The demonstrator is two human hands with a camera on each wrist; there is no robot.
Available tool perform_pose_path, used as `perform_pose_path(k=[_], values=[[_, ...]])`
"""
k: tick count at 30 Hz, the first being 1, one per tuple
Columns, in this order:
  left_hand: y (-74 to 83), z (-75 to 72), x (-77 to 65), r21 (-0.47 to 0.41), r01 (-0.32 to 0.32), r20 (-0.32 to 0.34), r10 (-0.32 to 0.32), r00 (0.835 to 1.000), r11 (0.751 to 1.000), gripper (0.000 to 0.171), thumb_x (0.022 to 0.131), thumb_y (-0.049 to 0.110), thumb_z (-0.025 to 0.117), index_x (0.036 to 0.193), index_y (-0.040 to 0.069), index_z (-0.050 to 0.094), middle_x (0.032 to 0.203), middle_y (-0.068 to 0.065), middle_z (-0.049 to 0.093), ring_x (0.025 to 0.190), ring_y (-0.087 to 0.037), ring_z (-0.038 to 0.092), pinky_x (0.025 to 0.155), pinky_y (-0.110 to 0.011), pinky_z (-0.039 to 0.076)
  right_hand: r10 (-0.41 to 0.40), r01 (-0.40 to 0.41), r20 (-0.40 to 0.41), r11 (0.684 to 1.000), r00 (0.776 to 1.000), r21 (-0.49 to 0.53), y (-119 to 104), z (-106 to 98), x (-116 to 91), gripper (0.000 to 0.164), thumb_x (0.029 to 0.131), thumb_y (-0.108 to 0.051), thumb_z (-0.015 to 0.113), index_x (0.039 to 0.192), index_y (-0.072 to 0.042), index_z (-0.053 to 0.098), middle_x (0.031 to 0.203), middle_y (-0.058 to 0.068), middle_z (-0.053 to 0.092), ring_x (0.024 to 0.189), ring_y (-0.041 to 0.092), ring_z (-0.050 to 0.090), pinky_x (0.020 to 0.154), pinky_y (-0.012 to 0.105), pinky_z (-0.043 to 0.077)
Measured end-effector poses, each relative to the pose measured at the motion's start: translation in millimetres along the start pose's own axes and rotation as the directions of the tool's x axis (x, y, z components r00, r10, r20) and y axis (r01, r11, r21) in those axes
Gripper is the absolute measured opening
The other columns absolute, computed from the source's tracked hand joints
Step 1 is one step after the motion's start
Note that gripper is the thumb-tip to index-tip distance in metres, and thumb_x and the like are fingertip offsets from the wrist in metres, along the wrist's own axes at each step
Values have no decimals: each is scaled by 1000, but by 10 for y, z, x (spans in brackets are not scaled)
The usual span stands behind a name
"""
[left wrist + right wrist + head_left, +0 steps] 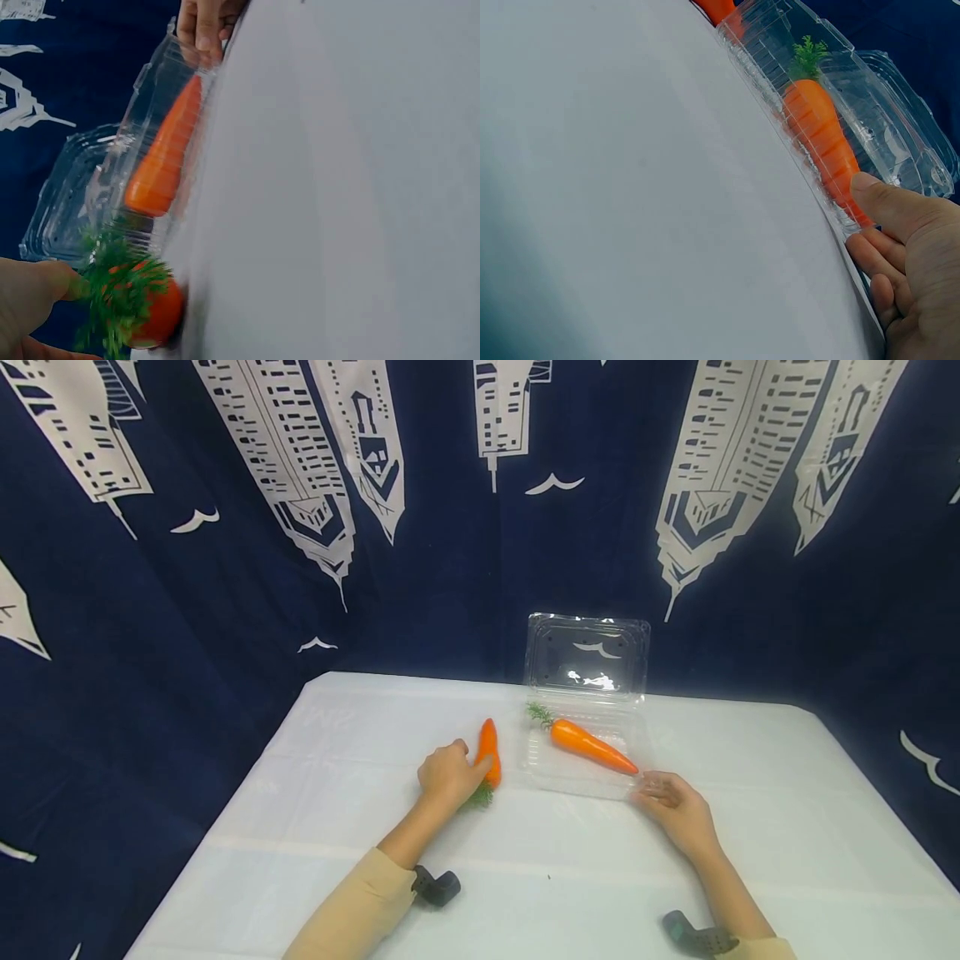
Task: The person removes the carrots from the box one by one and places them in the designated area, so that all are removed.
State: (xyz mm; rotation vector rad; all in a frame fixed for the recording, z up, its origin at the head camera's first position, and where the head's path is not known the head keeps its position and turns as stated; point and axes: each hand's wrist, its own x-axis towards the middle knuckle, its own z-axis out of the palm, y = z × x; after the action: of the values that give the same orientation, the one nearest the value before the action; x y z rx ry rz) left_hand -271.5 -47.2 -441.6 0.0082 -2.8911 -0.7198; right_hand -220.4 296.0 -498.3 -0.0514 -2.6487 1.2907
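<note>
An orange carrot [488, 743] with feathery green leaves [120, 300] lies on the white table, leaf end toward me. Over its leafy half my left hand [447, 772] grips from above, thumb across it and fingers on its left; the leaves hide the fingertips in the left wrist view. A second carrot [588, 745] lies aslant in a clear plastic container [540, 768], leaves at the upper left. At the container's near right corner, my right hand [681, 810] pinches the wall, its thumb [889, 195] beside the carrot's tip and fingers outside.
The container's hinged lid [585, 656] stands up at the back, near the table's far edge. Behind the white table [360, 727] hangs a dark blue cloth [465, 585] printed with white buildings.
</note>
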Motion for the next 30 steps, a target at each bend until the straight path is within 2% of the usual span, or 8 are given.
perform_pose_path(k=[6, 12, 15, 18, 21, 23, 27, 30], values=[[165, -71, 74, 28, -19, -14, 20, 1000, 999, 43, 81, 48, 58, 96, 8, 66, 72, -5, 62, 64, -22, 57, 56, -35, 42, 1, -1, -3, 1000, 1000, 13, -12, -13, -7, 48, 85, -42, 63, 119, -10, 54, 113, 10, 61, 100, 26, 60, 81, 36, 50], [366, -135, 181, 22, -73, 8, 73, 997, 997, 41, 83, 48, 56, 100, 11, 67, 76, -2, 65, 69, -23, 59, 56, -35, 43, 6, -6, -3, 1000, 1000, 25, -28, -6, -10, 48, 84, -41, 64, 119, -10, 54, 112, 10, 62, 99, 24, 60, 79, 31, 50], [476, -155, 237, 29, -112, 43, 111, 993, 993, 42, 83, 48, 58, 102, 12, 66, 78, -2, 67, 71, -23, 60, 57, -35, 43, -2, 2, -7, 999, 1000, 34, -25, 0, -11, 48, 83, -40, 65, 119, -10, 55, 111, 9, 63, 96, 18, 61, 77, 26, 50], [590, -149, 293, 44, -149, 75, 145, 987, 988, 42, 83, 48, 57, 107, 14, 66, 88, -2, 68, 75, -23, 61, 58, -35, 44, -15, 16, -11, 999, 1000, 48, -12, 5, -12, 45, 83, -38, 67, 118, -11, 56, 110, 8, 64, 91, 7, 61, 75, 19, 48], [699, -120, 355, 49, -186, 113, 180, 977, 981, 42, 83, 47, 59, 110, 16, 65, 96, -1, 68, 79, -22, 61, 58, -33, 44, -25, 26, -18, 998, 1000, 54, 2, 6, -13, 43, 83, -36, 67, 116, -11, 56, 108, 8, 65, 87, -2, 59, 74, 15, 47], [764, -91, 394, 46, -209, 142, 201, 969, 977, 41, 82, 47, 60, 110, 17, 65, 100, 0, 68, 82, -21, 61, 59, -32, 44, -24, 25, -18, 998, 1000, 52, 9, 6, -14, 43, 83, -36, 67, 116, -11, 56, 108, 8, 65, 86, -4, 58, 73, 15, 47], [872, -15, 457, 31, -238, 176, 229, 957, 971, 39, 81, 44, 63, 109, 17, 66, 102, 0, 67, 86, -21, 61, 63, -34, 44, -9, 10, -19, 999, 1000, 42, 15, 4, -10, 46, 83, -40, 66, 117, -12, 56, 108, 8, 65, 90, 6, 61, 74, 18, 48], [933, 41, 490, 29, -251, 181, 241, 953, 968, 36, 82, 40, 64, 109, 16, 66, 102, 1, 67, 87, -21, 61, 65, -35, 45, 1, 0, -18, 999, 1000, 38, 14, 0, -6, 48, 82, -42, 66, 118, -12, 55, 109, 8, 64, 95, 18, 62, 77, 26, 50]])
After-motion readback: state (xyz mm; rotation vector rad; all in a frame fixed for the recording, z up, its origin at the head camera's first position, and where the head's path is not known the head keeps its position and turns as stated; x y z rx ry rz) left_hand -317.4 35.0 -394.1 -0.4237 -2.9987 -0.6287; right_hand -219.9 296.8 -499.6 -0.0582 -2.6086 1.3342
